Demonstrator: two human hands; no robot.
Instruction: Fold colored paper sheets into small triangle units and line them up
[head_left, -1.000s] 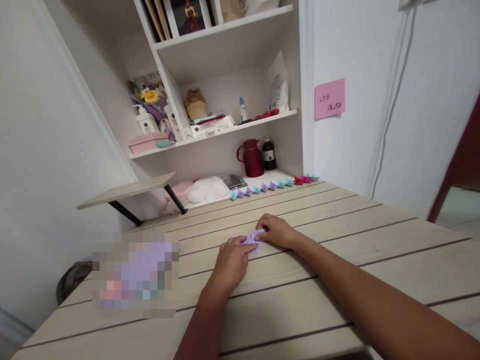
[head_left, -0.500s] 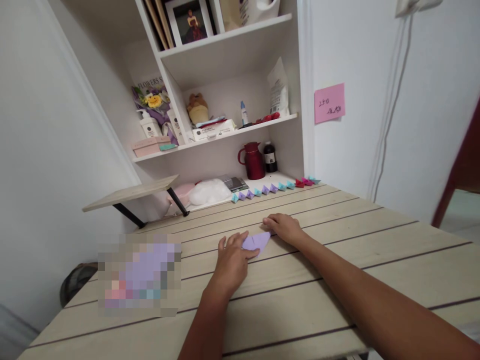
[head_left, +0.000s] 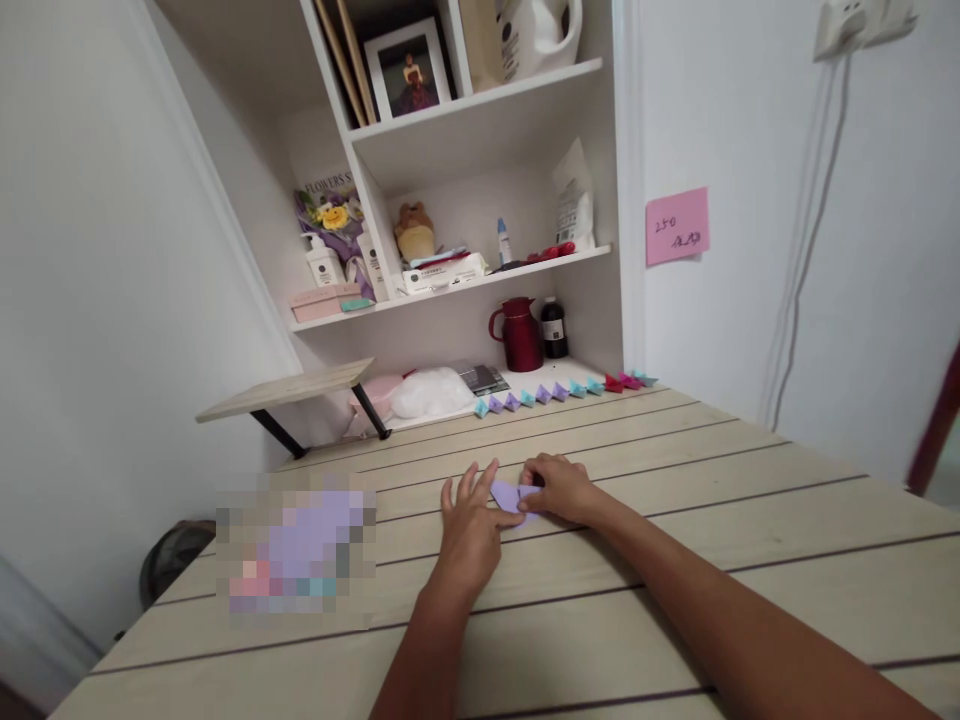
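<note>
The table (head_left: 570, 625) has a pale plank top with dark lines between the planks and fills the lower part of the frame. At the left edge of the frame stands a plain white wall (head_left: 97, 300). A dark rounded object (head_left: 176, 560) sits beyond the left edge of the table. On the left of the table, a blurred patch (head_left: 311, 540) shows mainly purple; its contents cannot be identified. Behind it, a small wooden stand (head_left: 289, 388) rests on black legs. A white shelf unit (head_left: 480, 85) occupies the upper centre. Its lowest level carries a white fluffy item (head_left: 433, 393), a red jug (head_left: 521, 335) and a dark bottle (head_left: 553, 328). A row of small folded paper pieces (head_left: 544, 394) runs along the back edge of the table. On the right-hand wall are a pink note (head_left: 677, 226), a white cable (head_left: 814, 240) and a socket (head_left: 846, 22).

The purple paper (head_left: 505, 494) lies on the table, just below the centre of the frame, between the hands. Left hand (head_left: 471, 530): fingers spread wide, thumb against the near edge of the paper. Right hand (head_left: 562, 490): fingers bent, thumb and forefinger closed narrowly on the right part of the paper.
</note>
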